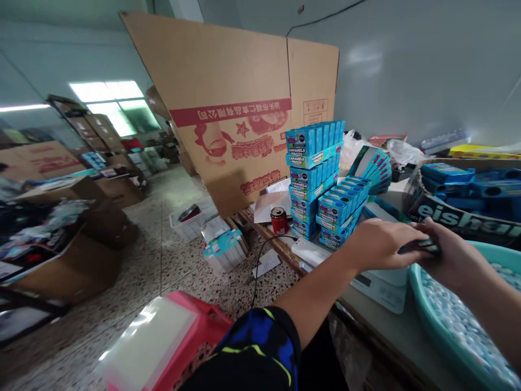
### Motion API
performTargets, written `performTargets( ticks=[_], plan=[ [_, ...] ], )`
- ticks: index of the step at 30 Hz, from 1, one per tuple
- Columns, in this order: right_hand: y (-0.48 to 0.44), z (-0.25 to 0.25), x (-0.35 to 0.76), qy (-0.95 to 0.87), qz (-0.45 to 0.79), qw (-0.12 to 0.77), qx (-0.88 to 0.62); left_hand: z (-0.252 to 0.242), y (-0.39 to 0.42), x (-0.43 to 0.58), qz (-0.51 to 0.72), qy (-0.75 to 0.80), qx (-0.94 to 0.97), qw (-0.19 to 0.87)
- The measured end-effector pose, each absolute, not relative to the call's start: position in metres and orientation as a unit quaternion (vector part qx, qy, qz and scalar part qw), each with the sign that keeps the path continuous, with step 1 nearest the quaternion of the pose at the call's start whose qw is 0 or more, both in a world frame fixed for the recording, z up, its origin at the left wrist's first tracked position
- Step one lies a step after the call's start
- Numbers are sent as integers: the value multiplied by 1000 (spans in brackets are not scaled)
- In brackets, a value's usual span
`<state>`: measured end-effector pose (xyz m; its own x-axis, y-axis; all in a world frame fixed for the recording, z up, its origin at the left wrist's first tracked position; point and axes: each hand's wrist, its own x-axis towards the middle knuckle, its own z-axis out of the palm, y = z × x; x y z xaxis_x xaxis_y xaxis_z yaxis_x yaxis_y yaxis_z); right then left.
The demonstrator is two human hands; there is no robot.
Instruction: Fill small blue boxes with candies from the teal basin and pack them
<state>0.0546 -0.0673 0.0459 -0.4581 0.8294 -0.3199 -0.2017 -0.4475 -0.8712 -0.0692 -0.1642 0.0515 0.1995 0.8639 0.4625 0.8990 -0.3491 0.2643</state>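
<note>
A large brown cardboard panel with red print (236,65) stands beyond and left of the round teal plastic basin (415,288). The grey-topped table (385,328) carries the basin, which holds small pale glossy pieces (450,309). Left of the basin rise stacked blue printed boxes (311,179); just beside its left rim lies a flat white scale (385,296). Above that rim, left hand (382,243) and right hand (451,263) each close their grip on a small dark object (428,247), partly hidden by fingers.

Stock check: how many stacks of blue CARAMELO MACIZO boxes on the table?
2: tall stack beside the red can; shorter stack right of the tall one. More may be hidden behind.
</note>
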Motion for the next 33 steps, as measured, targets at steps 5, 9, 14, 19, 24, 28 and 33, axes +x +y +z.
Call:
performTargets(
  ticks=[5,9,14,19,24,28,33],
  plan=[
    [-73,52,56,-377,768,340,-392,54,-164,-71,-271,-574,-768,83],
    [-77,51,54,-386,760,359,-380,47,-161,-66,-288,-588,-750,97],
    [-77,45,51,-376,776,346,-370,34,-157,-65,-277,-577,-759,119],
    [-80,49,51,-366,779,328,-390,28,-165,-66,-285,-556,-774,100],
    [-77,55,53,-333,754,410,-391,56,-162,-82,-365,-583,-723,63],
    [-69,52,53,-360,736,427,-382,107,-113,-120,-440,-638,-629,56],
    [-63,49,50,-394,720,425,-380,137,-33,-169,-398,-733,-551,13]
  ],
)
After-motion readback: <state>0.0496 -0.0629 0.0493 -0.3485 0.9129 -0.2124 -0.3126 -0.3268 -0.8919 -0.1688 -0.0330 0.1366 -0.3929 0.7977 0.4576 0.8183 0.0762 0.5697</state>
